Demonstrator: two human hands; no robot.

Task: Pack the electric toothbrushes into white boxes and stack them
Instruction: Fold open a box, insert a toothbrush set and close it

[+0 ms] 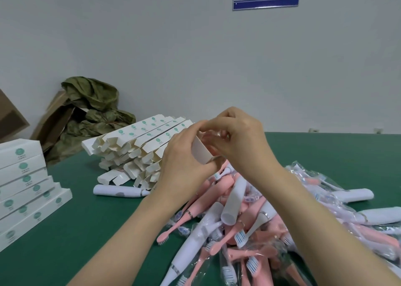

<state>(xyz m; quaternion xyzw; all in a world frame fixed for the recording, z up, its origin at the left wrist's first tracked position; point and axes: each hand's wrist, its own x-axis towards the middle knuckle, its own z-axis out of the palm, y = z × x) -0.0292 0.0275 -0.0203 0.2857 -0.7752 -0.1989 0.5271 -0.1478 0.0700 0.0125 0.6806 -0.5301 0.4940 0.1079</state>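
box held in both hands above the toothbrush pile

the box (201, 151) is plain white card. 1 bare off-white panel shows between the hands, and the rest is covered. the panel slants from upper left down to lower right, its low end by the left thumb. with so much hidden, the full long axis cannot be told. it is in the air over the far edge of the pile (238, 220) of pink and white toothbrushes, many in clear wrap, which lies on the green table (86, 220).

the left hand (184, 164) grips the box from below, fingers curled round it. the right hand (240, 138) curls over its upper end and pinches there.

a heap of open boxes (138, 147) lies just left of the hands, with 1 white handle (121, 191) in front of it. closed boxes (23, 188) are stacked at the far left edge.
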